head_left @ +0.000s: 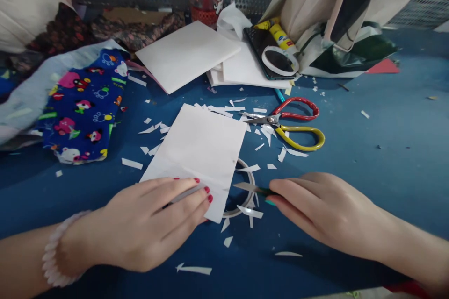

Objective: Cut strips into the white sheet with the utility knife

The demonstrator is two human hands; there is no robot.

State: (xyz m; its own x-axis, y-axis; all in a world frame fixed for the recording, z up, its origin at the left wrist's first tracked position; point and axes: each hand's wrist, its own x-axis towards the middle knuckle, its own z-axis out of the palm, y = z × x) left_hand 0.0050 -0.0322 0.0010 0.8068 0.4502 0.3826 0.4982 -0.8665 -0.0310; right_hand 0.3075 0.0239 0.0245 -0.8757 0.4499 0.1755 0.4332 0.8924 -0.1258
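My left hand (pixel 154 222) lies flat, fingers stretched out, on the near edge of a white paper sheet (pixel 201 149) on the blue table. My right hand (pixel 317 210) is closed around a small cutting tool (pixel 250 188) with a green handle; its metal blade points left at the paper's right edge. A roll of clear tape (pixel 249 182) lies partly under the paper, beside the blade. Several white paper scraps (pixel 250 211) are scattered around both hands.
Red and yellow handled scissors (pixel 291 126) lie behind my right hand. White sheets (pixel 185 53), a phone with a tape ring (pixel 278 60), a glue stick (pixel 280 35) and a bag sit at the back. Patterned blue cloth (pixel 84 107) lies at the left.
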